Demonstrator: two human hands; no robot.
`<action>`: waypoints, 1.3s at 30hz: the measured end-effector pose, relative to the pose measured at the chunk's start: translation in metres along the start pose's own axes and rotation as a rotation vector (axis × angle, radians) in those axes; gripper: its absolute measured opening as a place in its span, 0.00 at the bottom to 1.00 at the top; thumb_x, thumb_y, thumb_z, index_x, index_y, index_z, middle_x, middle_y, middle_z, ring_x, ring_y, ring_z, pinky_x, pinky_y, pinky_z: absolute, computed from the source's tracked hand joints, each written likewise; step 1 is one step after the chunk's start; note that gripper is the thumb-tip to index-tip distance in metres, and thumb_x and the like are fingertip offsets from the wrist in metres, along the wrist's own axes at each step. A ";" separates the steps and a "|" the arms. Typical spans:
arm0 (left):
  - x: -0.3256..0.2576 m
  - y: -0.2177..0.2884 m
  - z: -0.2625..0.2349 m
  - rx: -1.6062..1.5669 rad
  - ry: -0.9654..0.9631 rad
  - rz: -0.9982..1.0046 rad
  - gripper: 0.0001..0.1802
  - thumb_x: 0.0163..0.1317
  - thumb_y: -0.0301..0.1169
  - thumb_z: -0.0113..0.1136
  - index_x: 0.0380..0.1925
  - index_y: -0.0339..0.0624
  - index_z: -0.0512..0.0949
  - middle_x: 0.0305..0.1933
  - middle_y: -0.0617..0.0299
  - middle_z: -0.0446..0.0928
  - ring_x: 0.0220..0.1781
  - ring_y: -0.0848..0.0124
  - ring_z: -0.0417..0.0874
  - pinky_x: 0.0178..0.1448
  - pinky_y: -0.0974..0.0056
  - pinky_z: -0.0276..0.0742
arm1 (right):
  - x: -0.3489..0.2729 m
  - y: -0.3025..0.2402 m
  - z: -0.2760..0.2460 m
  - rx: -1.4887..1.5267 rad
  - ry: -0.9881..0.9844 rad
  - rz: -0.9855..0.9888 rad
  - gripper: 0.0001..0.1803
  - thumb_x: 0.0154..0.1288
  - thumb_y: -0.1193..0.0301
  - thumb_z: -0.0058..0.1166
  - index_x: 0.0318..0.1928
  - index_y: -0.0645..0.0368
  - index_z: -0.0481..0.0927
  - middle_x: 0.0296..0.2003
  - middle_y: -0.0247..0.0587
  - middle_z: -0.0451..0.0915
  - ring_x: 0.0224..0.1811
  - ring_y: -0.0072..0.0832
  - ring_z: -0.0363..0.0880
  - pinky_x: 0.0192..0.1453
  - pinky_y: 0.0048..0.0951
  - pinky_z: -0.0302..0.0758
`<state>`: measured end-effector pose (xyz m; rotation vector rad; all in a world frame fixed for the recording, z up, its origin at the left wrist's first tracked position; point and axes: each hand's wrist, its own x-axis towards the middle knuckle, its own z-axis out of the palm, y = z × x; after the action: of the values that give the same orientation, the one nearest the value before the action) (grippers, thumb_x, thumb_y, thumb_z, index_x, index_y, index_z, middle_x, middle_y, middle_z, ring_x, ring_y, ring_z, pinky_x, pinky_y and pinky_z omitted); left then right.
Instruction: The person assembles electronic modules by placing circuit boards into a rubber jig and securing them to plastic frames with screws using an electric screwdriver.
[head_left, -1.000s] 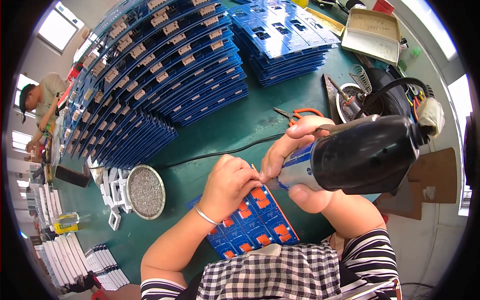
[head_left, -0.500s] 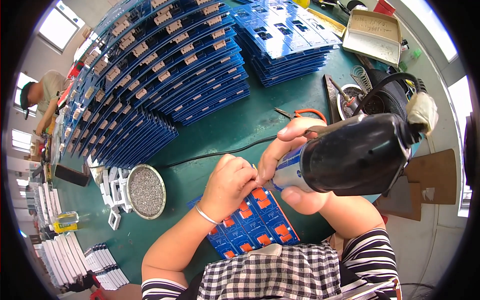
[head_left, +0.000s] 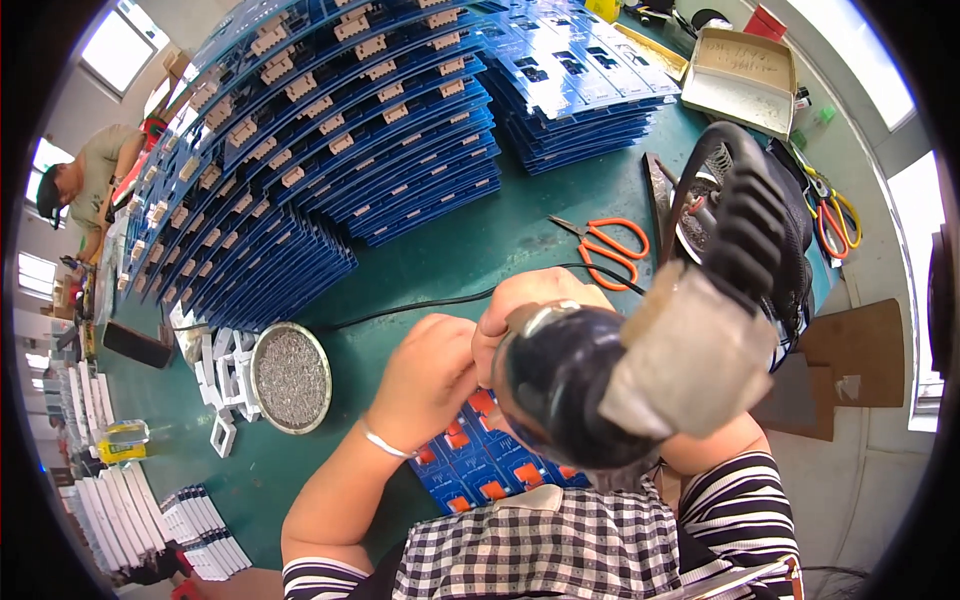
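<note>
My right hand (head_left: 530, 305) grips a black electric screwdriver (head_left: 610, 390) that stands upright and fills the middle of the view, its cable running up to the right. Under it lies a blue circuit board with orange parts (head_left: 480, 465), at the table's near edge. My left hand (head_left: 425, 375) rests on the board's upper left part, fingers bent at the screwdriver's tip. The tip and the spot it meets are hidden by the tool's body.
Tall fanned stacks of blue circuit boards (head_left: 300, 150) fill the far green table (head_left: 440, 255). A round metal dish of screws (head_left: 290, 377) sits left of my hands. Orange scissors (head_left: 605, 245) lie behind them. White parts (head_left: 215, 380), a cardboard box (head_left: 740, 75), another person (head_left: 85, 190) at far left.
The screwdriver has swung from lying sideways to upright and closer to the camera, and now covers more of the board. My left hand has stayed on the board.
</note>
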<state>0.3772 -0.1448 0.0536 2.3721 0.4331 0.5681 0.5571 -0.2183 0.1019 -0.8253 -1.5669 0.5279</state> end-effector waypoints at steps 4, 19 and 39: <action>-0.029 -0.002 -0.049 0.196 0.214 -0.095 0.15 0.48 0.23 0.68 0.39 0.44 0.81 0.39 0.58 0.78 0.43 0.58 0.78 0.49 0.57 0.73 | 0.000 0.007 -0.003 -0.024 -0.016 0.184 0.38 0.31 0.62 0.74 0.47 0.65 0.75 0.42 0.48 0.79 0.39 0.41 0.83 0.45 0.34 0.79; -0.128 -0.058 -0.113 0.588 0.268 -0.467 0.04 0.50 0.26 0.66 0.26 0.43 0.80 0.29 0.61 0.75 0.37 0.58 0.77 0.41 0.55 0.73 | -0.007 0.002 -0.003 0.550 0.354 0.200 0.31 0.60 0.55 0.56 0.58 0.55 0.62 0.30 0.40 0.72 0.29 0.32 0.74 0.38 0.36 0.73; -0.163 0.035 -0.001 -0.327 0.430 -0.540 0.06 0.56 0.20 0.65 0.34 0.39 0.81 0.35 0.56 0.84 0.33 0.64 0.87 0.36 0.67 0.82 | -0.033 -0.034 0.073 0.647 0.167 0.352 0.33 0.58 0.55 0.61 0.57 0.56 0.60 0.28 0.41 0.75 0.25 0.34 0.78 0.30 0.37 0.76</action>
<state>0.2437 -0.2417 0.0308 1.7133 1.0438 0.8125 0.4793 -0.2560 0.0927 -0.6169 -0.9992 1.1191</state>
